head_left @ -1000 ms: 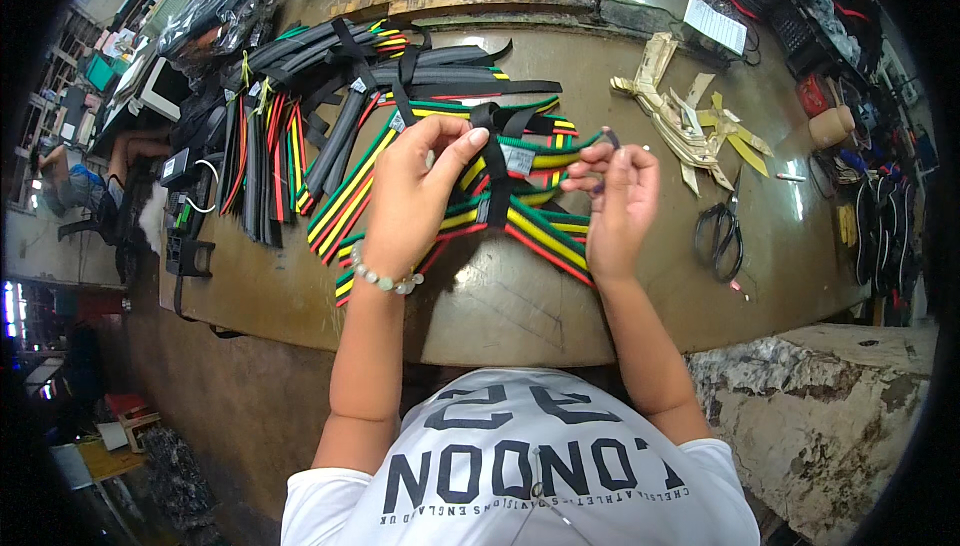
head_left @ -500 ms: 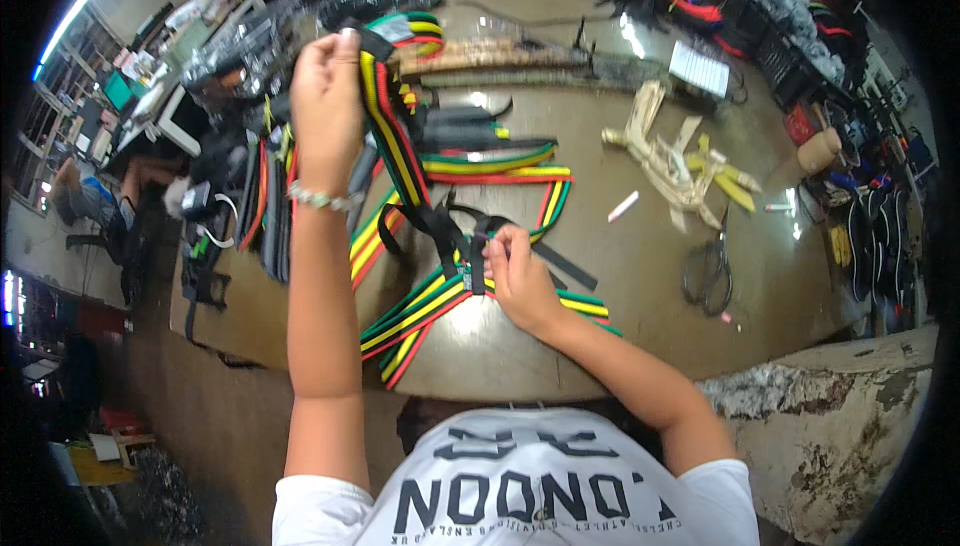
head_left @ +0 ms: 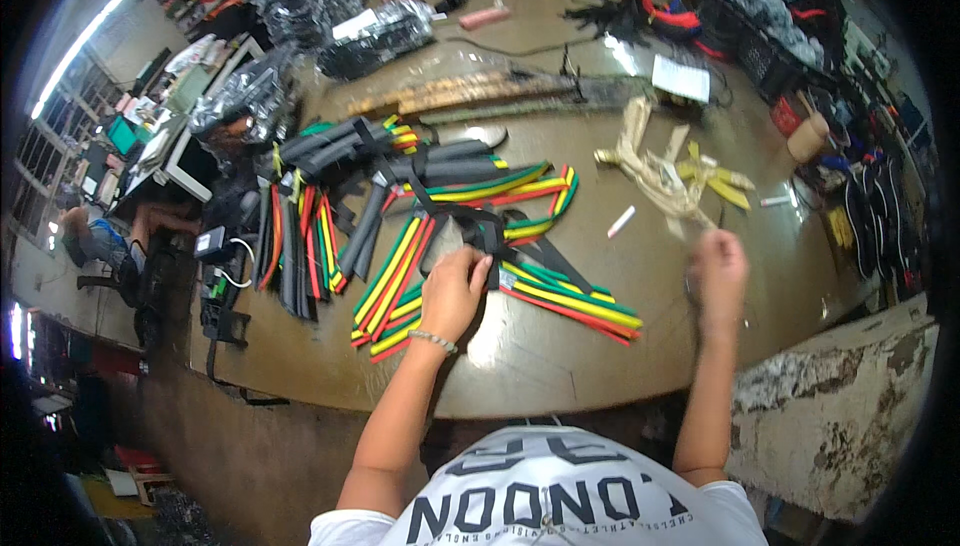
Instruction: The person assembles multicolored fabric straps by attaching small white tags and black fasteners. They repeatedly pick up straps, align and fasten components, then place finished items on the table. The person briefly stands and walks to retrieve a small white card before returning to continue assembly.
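Note:
Near the middle of the table, my left hand (head_left: 457, 291) is closed with its fingertips on a black strap (head_left: 487, 236) at the centre of a striped webbing piece. The green, yellow and red striped straps (head_left: 570, 304) spread out from there to both sides and toward me. Farther right, my right hand (head_left: 720, 268) is smeared by motion, at the spot where the scissors lay. A thin dark part beside its fingers may belong to them; the hand hides the rest. Just beyond it are beige strips (head_left: 655, 178) and yellow strips (head_left: 722, 183).
Grey padded straps with striped webbing (head_left: 290, 246) lie in a pile at the left. A long wooden strip (head_left: 470, 91) crosses the table farther back. A white stick (head_left: 621, 222), a sheet of paper (head_left: 681, 79) and plastic-wrapped bundles (head_left: 375, 41) are also around.
My left hand has come down from the raised striped strap to the black strap at the centre. My right hand has left that centre and moved right, over the scissors' place.

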The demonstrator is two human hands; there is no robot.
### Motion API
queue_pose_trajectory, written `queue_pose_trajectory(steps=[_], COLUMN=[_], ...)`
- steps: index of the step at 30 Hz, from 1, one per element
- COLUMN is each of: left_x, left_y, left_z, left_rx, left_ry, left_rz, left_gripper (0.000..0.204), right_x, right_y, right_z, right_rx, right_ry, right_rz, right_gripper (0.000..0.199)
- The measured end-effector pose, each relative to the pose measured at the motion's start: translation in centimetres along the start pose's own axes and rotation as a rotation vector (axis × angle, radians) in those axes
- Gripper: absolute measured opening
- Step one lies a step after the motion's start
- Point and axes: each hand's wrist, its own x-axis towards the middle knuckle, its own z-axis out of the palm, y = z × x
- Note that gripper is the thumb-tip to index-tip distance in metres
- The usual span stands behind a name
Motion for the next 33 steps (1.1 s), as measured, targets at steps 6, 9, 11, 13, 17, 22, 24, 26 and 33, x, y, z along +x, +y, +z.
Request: queue_pose_trajectory(steps=[6, 9, 11, 13, 17, 22, 24, 26, 33], left_x=[-1.0, -1.3, -0.9, 0.0, 0.6, -1.6, -1.7, -1.1, -0.8], left_y=[-2.2, -1.3, -0.9, -0.9, -1.2, -0.8, -1.0, -1.5, -1.3], left_z=[1.2, -0.7, -1.9, -2.6, -2.3, 0.7, 1.7, 2.4, 2.7], left_rx=[-0.002, -0.283, -0.381, -0.443, -0.342, -0.208, -0.189, -0.155, -0.116], left_ry=[0.128, -0.091, -0.259, -0.320, -0.243, -0.198, -0.161, -0.105, -0.053], left_rz=[0.201, 0.062, 0.201, 0.128, 0.125, 0.240, 0.137, 0.107, 0.057], left_gripper=[0.016, 0.016, 0.032, 0.044, 0.027, 0.018, 0.025, 0.028, 0.023], right_x=[-0.5, 0.0, 0.0, -0.1, -0.4, -3.3, -4.7, -4.0, -2.4], right_y=[3.1, 4.2, 3.6, 2.5, -0.5, -0.8, -0.4, -0.6, -0.6], right_z=[-8.9, -8.6, -8.1, -6.8, -3.7, 6.7, 12.2, 16.5, 16.9], right_rx=[-0.225, -0.247, -0.065, -0.340, -0.217, 0.293, 0.329, 0.313, 0.643], right_ry=[-0.051, -0.018, 0.053, -0.018, 0.007, -0.719, -1.010, -1.033, -0.437], right_rz=[0.033, -0.037, 0.025, 0.030, 0.023, 0.016, 0.234, 0.230, -0.001], right_gripper=[0.019, 0.021, 0.022, 0.024, 0.025, 0.018, 0.018, 0.018, 0.023])
